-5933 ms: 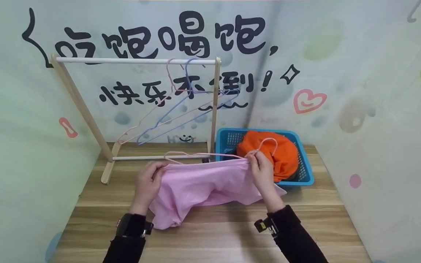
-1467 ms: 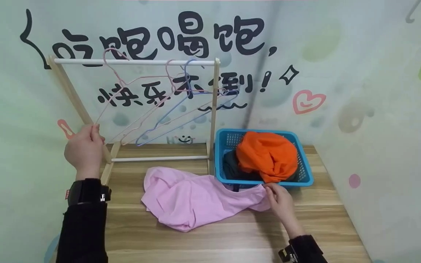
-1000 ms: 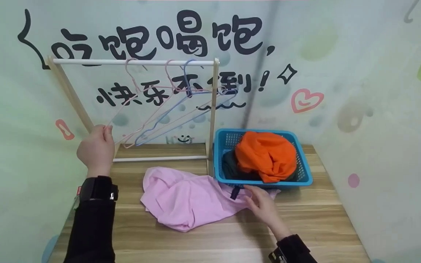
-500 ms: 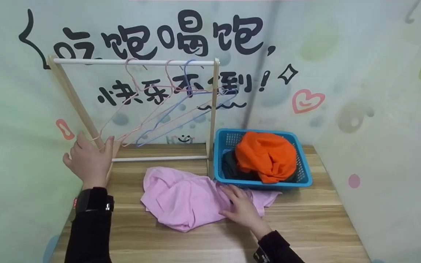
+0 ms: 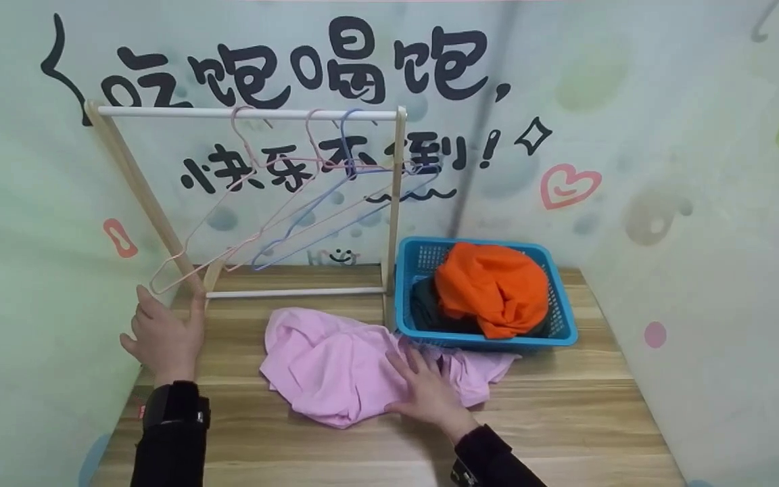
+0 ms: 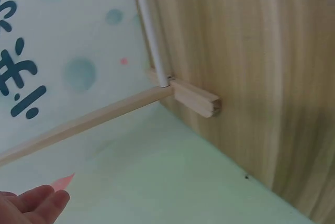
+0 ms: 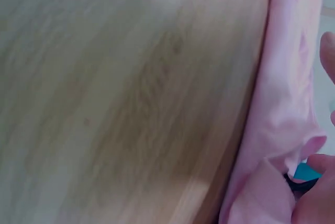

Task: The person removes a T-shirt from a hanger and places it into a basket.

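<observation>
In the head view a pink garment (image 5: pixel 325 362) lies crumpled on the table, a dark tag near its neckline. Over its right part my right hand (image 5: pixel 430 393) is spread, fingers apart, apparently resting on the cloth. The right wrist view shows fingertips (image 7: pixel 327 54) beside the pink fabric (image 7: pixel 277 98). My left hand (image 5: pixel 170 343) holds nothing; its fingers are extended just below the lower corner of a pink hanger (image 5: pixel 193 226). That bare hanger hangs from the white rail (image 5: pixel 166 112), left of another pink hanger (image 5: pixel 313 138) and a blue hanger (image 5: pixel 305 215).
The rail belongs to a wooden rack (image 5: pixel 134 177) at the back left. A blue basket (image 5: pixel 569 318) at the back right holds an orange garment (image 5: pixel 494 287) and dark cloth (image 5: pixel 430 308). Printed walls enclose the wood-grain table (image 5: pixel 565 419).
The pink hanger, earlier inside the garment, now hangs on the rail. My left hand let go of it and dropped lower. My right hand released the garment's edge and slid left over it.
</observation>
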Available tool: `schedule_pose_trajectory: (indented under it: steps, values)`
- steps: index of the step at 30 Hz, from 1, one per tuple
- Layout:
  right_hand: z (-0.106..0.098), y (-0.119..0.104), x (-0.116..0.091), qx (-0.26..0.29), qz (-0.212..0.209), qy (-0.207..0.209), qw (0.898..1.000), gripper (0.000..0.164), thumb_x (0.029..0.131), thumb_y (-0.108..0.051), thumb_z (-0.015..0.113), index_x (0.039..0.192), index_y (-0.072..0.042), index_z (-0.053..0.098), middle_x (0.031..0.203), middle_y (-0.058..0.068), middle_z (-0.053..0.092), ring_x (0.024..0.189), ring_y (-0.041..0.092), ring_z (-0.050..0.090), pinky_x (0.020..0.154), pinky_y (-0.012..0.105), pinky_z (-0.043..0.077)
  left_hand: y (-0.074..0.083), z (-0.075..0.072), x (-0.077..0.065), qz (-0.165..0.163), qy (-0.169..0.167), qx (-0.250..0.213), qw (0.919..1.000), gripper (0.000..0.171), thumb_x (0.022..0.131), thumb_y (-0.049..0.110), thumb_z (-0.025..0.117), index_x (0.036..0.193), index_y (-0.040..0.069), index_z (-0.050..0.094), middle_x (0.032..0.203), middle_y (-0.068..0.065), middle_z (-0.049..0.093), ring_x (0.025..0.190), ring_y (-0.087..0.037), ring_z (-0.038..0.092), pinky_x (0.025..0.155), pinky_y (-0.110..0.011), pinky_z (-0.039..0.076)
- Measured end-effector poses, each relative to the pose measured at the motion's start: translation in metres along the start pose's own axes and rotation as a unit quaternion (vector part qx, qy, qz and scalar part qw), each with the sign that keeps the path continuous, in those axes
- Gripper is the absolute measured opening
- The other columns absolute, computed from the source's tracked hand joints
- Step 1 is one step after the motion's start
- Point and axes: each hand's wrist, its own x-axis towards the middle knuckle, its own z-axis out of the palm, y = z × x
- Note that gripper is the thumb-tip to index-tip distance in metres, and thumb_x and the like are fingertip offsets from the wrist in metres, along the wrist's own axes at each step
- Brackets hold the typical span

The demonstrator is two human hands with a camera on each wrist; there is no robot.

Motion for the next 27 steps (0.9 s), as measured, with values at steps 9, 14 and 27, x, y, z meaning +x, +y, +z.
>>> schedule_pose_trajectory:
  steps: [9, 14, 27]
  values:
    - [0.024, 0.002, 0.003, -0.044, 0.034, 0.002, 0.998, 0.083, 0.079, -0.062, 0.072, 0.150, -0.027, 0.045, 0.151, 0.013, 0.040, 0.138, 0.045, 0.032, 0.104, 0.073, 0.018, -0.014, 0.032, -0.031, 0.017, -0.095, 0.057, 0.9937, 0.101, 0.093, 0.068, 0.045, 0.154, -0.005, 0.014, 0.150, -0.036, 0.028, 0.139, -0.054, 0.023, 0.102, -0.078, -0.005]
    - [0.028, 0.000, 0.009, -0.069, 0.063, 0.049, 0.994, 0.057, 0.083, -0.051, 0.074, 0.133, -0.028, 0.061, 0.132, 0.010, 0.053, 0.126, 0.044, 0.041, 0.100, 0.073, 0.026, -0.015, 0.047, -0.044, 0.015, -0.156, 0.075, 0.9848, 0.101, 0.092, 0.073, 0.039, 0.156, -0.001, 0.014, 0.152, -0.037, 0.022, 0.141, -0.055, 0.014, 0.099, -0.079, -0.011]
    - [0.017, 0.010, 0.020, -0.066, 0.069, 0.133, 0.987, 0.015, 0.085, -0.014, 0.075, 0.099, -0.016, 0.071, 0.113, 0.008, 0.068, 0.092, 0.038, 0.062, 0.073, 0.052, 0.053, -0.007, 0.069, -0.084, 0.079, -0.247, 0.075, 0.9629, 0.101, 0.091, 0.077, 0.035, 0.158, 0.006, 0.008, 0.159, -0.032, 0.003, 0.141, -0.058, 0.009, 0.097, -0.081, -0.007]
